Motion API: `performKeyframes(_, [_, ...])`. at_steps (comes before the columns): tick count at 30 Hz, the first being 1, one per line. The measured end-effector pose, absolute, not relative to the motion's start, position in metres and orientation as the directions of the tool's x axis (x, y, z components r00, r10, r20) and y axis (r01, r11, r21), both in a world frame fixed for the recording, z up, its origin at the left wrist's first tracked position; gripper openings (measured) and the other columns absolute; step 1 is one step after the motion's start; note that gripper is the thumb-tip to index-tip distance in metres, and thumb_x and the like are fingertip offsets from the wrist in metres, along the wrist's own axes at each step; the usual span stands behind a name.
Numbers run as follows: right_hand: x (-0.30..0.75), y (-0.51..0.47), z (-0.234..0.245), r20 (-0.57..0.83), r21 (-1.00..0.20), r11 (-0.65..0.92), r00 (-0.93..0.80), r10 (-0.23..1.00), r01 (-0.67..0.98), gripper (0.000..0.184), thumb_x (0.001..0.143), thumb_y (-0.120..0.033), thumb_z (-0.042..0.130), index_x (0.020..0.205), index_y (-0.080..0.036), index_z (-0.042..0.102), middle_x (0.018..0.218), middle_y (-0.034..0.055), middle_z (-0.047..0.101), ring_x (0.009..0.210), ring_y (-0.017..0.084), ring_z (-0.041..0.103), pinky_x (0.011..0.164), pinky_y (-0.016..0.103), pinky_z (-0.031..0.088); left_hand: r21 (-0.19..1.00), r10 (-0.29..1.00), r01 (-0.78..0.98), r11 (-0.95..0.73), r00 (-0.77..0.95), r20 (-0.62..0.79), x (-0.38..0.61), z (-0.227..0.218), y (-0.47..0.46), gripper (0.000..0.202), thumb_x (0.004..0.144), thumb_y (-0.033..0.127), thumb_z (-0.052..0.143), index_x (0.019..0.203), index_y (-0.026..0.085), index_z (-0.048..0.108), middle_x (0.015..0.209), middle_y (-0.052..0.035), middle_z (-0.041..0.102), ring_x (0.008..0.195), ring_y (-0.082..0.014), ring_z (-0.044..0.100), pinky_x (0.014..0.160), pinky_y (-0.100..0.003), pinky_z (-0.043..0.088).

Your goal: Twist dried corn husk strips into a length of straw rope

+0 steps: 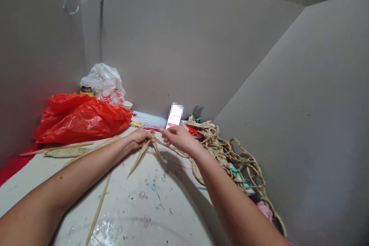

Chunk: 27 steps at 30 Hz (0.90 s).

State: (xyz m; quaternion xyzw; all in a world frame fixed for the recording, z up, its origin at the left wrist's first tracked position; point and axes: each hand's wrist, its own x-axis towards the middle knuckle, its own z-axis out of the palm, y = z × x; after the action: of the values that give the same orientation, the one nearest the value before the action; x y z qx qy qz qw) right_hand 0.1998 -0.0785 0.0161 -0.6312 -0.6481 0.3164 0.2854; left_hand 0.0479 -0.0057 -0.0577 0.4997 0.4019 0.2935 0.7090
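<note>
My left hand (141, 137) is closed around the meeting point of several long dried straw strips (140, 157) that fan out over the white table (138, 207). My right hand (176, 137) pinches the same strips just to the right, where they twist into a thin cord. The two hands sit a few centimetres apart, both fists closed on the straw. A heap of braided straw rope (227, 153) lies beside my right forearm at the table's right edge.
A red plastic bag (80, 117) and a white plastic bag (105, 82) sit at the back left, with a small cup (127, 104). A phone (174, 117) leans on the grey wall beside pliers (197, 113). More straw strips (66, 150) lie left.
</note>
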Motion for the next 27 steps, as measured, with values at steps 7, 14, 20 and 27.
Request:
performKeyframes(7, [0.187,-0.057,-0.026,-0.302,-0.912,-0.283,-0.018,0.953,0.296,0.026,0.087,-0.030,0.049,0.069,-0.013,0.057,0.059,0.0032,0.057,0.047,0.009,0.049,0.045,0.021,0.040,0.932,0.796,-0.071,0.357,0.545,-0.263,0.048,-0.058,-0.005,0.008,0.056,0.009,0.063,0.057,0.010,0.055,0.046,0.0021,0.049,0.036,-0.0015,0.024,0.037,-0.020,0.011])
performKeyframes(14, [0.185,-0.052,-0.035,-0.422,-0.902,-0.389,-0.188,0.887,0.189,0.031,0.083,-0.040,0.054,0.064,-0.017,0.048,0.044,-0.0102,0.031,0.032,0.002,0.017,0.031,0.015,0.009,0.934,0.818,-0.060,0.352,0.504,-0.276,0.048,-0.061,-0.007,0.009,0.053,0.010,0.063,0.056,0.011,0.054,0.049,-0.0028,0.057,0.040,-0.0056,0.042,0.037,-0.018,0.016])
performKeyframes(20, [0.197,-0.048,-0.041,-0.497,-0.863,-0.500,-0.311,0.810,0.077,0.025,0.082,-0.035,0.052,0.066,-0.017,0.047,0.043,-0.0117,0.026,0.034,0.003,0.013,0.032,0.015,0.006,0.946,0.846,-0.056,0.320,0.466,-0.259,0.046,-0.055,-0.012,0.018,0.050,0.014,0.070,0.061,0.013,0.055,0.056,-0.0040,0.063,0.047,-0.0099,0.052,0.042,-0.018,0.028])
performKeyframes(27, [0.196,-0.046,-0.042,-0.519,-0.810,-0.579,-0.347,0.782,-0.094,0.023,0.087,-0.023,0.042,0.064,-0.017,0.042,0.045,-0.0115,0.021,0.035,0.004,0.010,0.032,0.012,0.009,0.975,0.893,-0.010,0.220,0.403,-0.197,0.044,-0.048,-0.015,0.013,0.054,0.010,0.068,0.062,0.013,0.058,0.052,0.0020,0.059,0.044,-0.0054,0.045,0.044,-0.018,0.027])
